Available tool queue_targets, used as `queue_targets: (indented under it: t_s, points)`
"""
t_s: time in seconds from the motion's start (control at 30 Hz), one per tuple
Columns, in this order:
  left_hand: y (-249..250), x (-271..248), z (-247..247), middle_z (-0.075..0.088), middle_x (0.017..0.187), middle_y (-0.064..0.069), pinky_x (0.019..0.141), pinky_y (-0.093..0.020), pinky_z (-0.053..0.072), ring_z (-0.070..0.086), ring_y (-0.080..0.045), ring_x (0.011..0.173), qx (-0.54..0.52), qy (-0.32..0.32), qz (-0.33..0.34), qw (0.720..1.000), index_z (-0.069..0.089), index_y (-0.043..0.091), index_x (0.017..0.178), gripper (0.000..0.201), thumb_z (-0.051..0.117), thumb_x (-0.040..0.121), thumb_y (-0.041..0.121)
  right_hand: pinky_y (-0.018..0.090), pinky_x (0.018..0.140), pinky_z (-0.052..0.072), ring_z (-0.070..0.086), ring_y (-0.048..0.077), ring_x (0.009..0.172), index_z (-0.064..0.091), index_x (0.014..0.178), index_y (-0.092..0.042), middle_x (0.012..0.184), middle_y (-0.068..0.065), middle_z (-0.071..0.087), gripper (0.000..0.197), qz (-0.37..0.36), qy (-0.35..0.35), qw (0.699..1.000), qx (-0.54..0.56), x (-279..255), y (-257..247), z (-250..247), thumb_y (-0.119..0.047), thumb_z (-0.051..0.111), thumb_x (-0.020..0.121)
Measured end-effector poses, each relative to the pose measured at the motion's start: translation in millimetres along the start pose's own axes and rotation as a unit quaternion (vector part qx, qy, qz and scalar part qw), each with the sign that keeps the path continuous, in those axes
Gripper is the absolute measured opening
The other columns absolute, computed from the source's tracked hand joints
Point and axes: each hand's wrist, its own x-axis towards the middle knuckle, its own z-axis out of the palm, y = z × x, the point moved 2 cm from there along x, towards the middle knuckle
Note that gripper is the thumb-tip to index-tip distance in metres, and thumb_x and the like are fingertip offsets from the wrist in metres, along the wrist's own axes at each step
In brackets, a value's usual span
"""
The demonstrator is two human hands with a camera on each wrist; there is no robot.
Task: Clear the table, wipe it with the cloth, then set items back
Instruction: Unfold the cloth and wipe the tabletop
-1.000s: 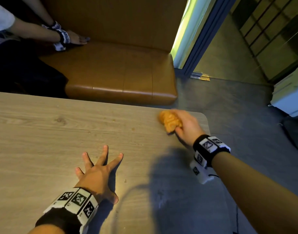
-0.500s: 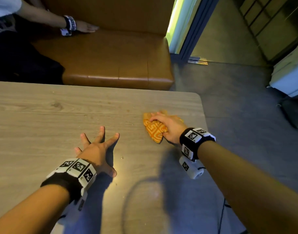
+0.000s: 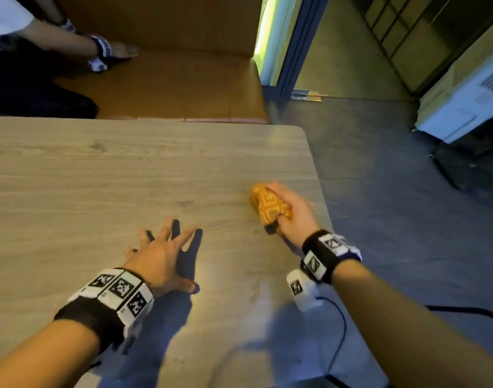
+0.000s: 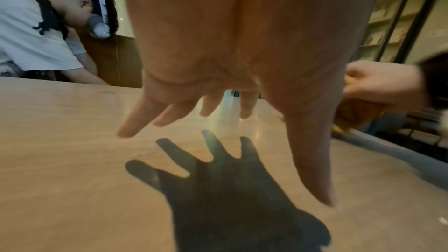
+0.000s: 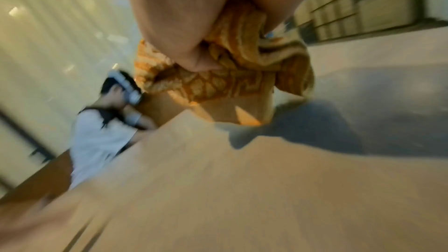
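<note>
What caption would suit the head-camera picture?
Right hand wiping pale wooden table with bunched orange patterned cloth; left hand spread open.

Brown bench (image 3: 169,88) behind; seated person (image 4: 31,41); white unit (image 3: 463,107).

Left hand (image 3: 158,259) hovers, fingers (image 4: 135,120) splayed (thumb out); right hand (image 3: 297,212) fingers clenched.

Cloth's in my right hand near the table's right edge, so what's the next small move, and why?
Probably sweep the cloth leftward across the table. The right hand grips it bunched by the right edge, and the wide bare stretch to the left shows small specks. The left hand, fingers spread, hovers just above the wood.
</note>
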Motion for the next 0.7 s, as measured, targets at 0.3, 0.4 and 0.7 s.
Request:
queue_targets:
  t_s: [0.3,0.4,0.7]
  points:
    - [1.1,-8.7,37.7,-0.035,0.155,0.01,0.106,-0.074,0.021,-0.023,-0.055,0.138,0.002,-0.053,-0.019,0.998,-0.009,0.057,0.146,0.128,0.087,0.06,0.05,0.049,0.121,0.012,0.012,0.019,0.149,0.054,0.135,-0.037,0.156,-0.011,0.03,0.065,-0.019,-0.203,0.945,-0.255,22.3,42.8,4.7,0.004,0.053,0.084]
    - [0.0,-6.9,35.5,-0.032,0.157,0.004,0.107,-0.073,0.019,-0.022,-0.06,0.135,0.013,-0.051,-0.01,0.999,-0.007,0.054,0.148,0.131,0.087,0.058,0.054,0.048,0.121,0.008,0.013,0.016,0.149,0.057,0.133,-0.034,0.155,-0.01,0.033,0.06,-0.046,-0.222,0.942,-0.247,-33.5,37.8,7.6,0.003,0.057,0.086]
    - [2.6,-7.7,34.2,-0.016,0.161,-0.013,0.116,-0.06,0.005,0.001,-0.051,0.144,0.096,-0.003,0.0,0.995,-0.005,0.047,0.151,0.133,0.082,0.052,0.068,0.043,0.119,0.003,0.002,-0.009,0.144,0.062,0.128,-0.035,0.146,-0.035,0.027,0.06,-0.083,-0.217,0.955,-0.183,-231.5,67.0,33.0,0.002,0.065,0.079]
